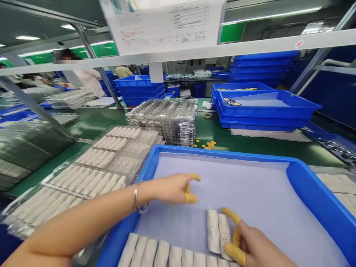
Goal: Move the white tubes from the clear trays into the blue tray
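Observation:
Yellow finger cots cover several fingertips on both hands. My left hand (178, 188) hovers over the pale liner of a blue tray (222, 155), its fingers apart and nothing between them. At the tray's near part, my right hand (247, 241) has its fingertips at the upper and lower ends of an off-white, cloth-like roll (224, 230) with small dark marks. A second, similar roll (213, 230) lies close against its left side. Below them, a row of off-white rolls (162, 254) lines the tray's near edge, partly cut off by the frame.
Left of the tray, clear plastic blister trays (91, 167) hold many off-white rolls. Behind it stand a stack of clear blister trays (167, 116), small orange discs (208, 144) and a tape roll (207, 115). Blue bins (264, 111) stand back right; a metal rail (178, 55) crosses above. A person (89, 79) is at back left.

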Demonstrator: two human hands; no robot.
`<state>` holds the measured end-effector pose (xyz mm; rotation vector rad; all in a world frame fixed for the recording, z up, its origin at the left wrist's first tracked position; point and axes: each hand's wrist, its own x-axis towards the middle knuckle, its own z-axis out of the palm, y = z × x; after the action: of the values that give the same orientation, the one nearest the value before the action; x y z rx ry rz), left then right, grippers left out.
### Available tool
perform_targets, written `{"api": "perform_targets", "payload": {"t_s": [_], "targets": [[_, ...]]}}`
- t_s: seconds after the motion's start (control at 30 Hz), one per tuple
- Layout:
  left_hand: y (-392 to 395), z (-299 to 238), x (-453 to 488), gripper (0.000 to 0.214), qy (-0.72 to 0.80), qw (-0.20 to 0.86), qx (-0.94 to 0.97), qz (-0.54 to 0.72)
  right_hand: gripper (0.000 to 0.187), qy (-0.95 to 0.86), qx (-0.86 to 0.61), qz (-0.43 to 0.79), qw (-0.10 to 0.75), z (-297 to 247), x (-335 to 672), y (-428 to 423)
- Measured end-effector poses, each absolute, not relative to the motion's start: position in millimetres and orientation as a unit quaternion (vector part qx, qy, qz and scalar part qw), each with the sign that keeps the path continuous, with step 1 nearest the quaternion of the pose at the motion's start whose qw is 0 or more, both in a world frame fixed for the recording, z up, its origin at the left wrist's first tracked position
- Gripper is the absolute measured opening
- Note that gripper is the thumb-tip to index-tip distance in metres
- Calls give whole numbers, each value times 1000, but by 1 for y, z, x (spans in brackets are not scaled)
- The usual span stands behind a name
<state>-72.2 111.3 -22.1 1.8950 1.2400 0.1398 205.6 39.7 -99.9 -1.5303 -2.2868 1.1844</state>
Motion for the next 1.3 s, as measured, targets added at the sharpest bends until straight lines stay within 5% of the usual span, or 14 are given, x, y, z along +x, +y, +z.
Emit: {"api": "perform_targets", "payload": {"t_s": [0.13, 0.4, 0.57, 0.87, 1.3], "targets": [[57, -51, -29, 69, 469, 448, 761, 8, 67, -760, -509, 399, 56, -95, 198, 39], [41, -85, 2, 35, 529, 458, 709, 93, 33, -735, -530, 403, 130, -91, 193, 28], [27, -84, 1, 23, 509, 521, 655, 200, 46, -699, -519, 452, 194, -94, 192, 25], [20, -32, 6, 34, 409, 672, 527, 321, 49, -565, -421, 623, 340, -38, 204, 26], [3, -34, 1, 86, 349, 757, 402, 379, 66, -457, -306, 777, 306, -19, 217, 11]]}}
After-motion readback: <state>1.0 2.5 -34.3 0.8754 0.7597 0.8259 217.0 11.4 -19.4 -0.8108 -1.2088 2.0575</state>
